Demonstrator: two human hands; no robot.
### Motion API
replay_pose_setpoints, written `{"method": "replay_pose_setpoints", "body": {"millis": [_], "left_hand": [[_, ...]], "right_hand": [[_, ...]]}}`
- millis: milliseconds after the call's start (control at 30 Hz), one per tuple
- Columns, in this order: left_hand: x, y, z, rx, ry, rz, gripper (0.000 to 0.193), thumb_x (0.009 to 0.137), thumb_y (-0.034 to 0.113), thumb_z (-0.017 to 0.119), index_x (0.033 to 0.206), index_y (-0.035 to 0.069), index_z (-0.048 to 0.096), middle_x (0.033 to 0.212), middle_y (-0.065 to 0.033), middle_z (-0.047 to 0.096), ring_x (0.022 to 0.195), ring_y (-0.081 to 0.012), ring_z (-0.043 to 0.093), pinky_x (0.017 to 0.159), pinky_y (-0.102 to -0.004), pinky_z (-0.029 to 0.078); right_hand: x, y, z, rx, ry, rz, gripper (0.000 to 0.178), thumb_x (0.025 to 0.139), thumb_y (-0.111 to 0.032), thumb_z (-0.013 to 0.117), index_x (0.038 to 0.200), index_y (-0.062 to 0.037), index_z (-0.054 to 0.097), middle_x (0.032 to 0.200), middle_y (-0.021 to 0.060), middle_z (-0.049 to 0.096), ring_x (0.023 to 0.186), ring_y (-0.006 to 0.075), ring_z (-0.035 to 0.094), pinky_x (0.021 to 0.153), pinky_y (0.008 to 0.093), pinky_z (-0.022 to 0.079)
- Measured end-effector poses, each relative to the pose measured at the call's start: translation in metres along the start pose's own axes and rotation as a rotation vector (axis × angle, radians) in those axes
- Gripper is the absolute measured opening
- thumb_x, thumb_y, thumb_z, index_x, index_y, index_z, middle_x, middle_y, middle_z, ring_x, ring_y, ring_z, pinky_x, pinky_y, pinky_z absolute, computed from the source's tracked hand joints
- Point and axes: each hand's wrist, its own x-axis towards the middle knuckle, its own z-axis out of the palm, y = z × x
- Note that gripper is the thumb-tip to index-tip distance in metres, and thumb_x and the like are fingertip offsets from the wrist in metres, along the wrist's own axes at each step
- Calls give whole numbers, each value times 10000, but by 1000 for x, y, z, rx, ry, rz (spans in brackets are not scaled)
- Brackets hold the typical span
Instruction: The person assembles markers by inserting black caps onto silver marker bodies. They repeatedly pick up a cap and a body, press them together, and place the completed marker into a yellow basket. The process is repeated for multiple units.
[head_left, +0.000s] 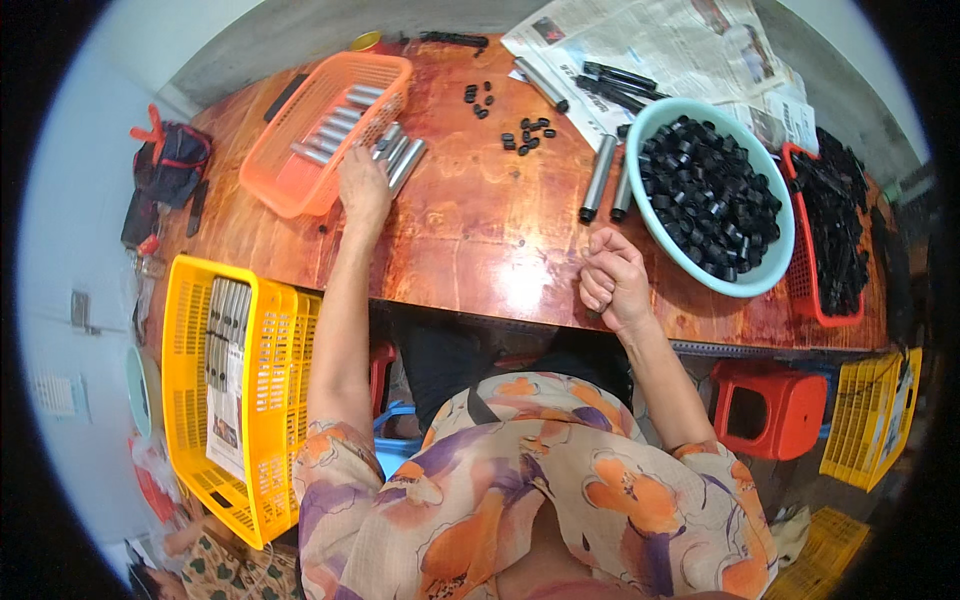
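My left hand (pixel 364 187) reaches to the right side of an orange plastic basket (pixel 282 105). Its fingers bend over the end of one of several silver metal tubes (pixel 406 165) lying beside the basket; the fingertips are partly hidden. More tubes rest in rows inside the basket. My right hand (pixel 614 276) is closed above the table's near edge, fingers curled in; whatever it pinches is too small to make out. Beyond it lie two silver tubes with black ends, the nearer one (pixel 599 178) left of a pale green bowl (pixel 647 205) full of short black caps (pixel 712 195).
Loose black caps (pixel 528 136) are scattered mid-table. Newspaper (pixel 640 45) at the back carries black strips and another tube. A red basket (pixel 803 265) of black pieces stands at right. Below left, a yellow crate (pixel 262 400) contains tubes; a red stool (pixel 770 410) is below right.
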Motion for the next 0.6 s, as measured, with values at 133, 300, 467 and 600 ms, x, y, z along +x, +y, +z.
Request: {"method": "replay_pose_setpoints", "body": {"millis": [133,300,467,600], "left_hand": [[6,17,0,92,0,-78,376,757,150,671,1053,-23,516,1011,-197,546,951,-351,523,798,-447,426],[-2,120,-2,-332,127,270,329,772,190,640,1037,19,546,940,-163,555,890,-322,523,785,-428,427],[-10,241,12,-682,-254,262,349,783,262,664,953,-10,526,911,-187,571,894,-339,549,770,-439,452],[-3,272,32,-593,-526,132,449,730,278,688,999,-36,513,926,-242,606,874,-378,601,745,-454,465]], "right_hand": [[1,3,-21,69,2,5,91,850,-25,509,780,-82,499,473,-51,289,326,51,272,315,216,261],[4,14,-44,180,-47,72,96,859,-2,480,816,-87,485,471,-58,273,329,53,273,319,215,248],[7,12,-54,256,-109,105,92,855,-5,476,816,-89,482,470,-60,280,329,48,273,309,205,228],[7,9,-52,289,-100,132,89,850,-10,485,815,-92,485,474,-60,284,330,44,269,305,196,217]]}}
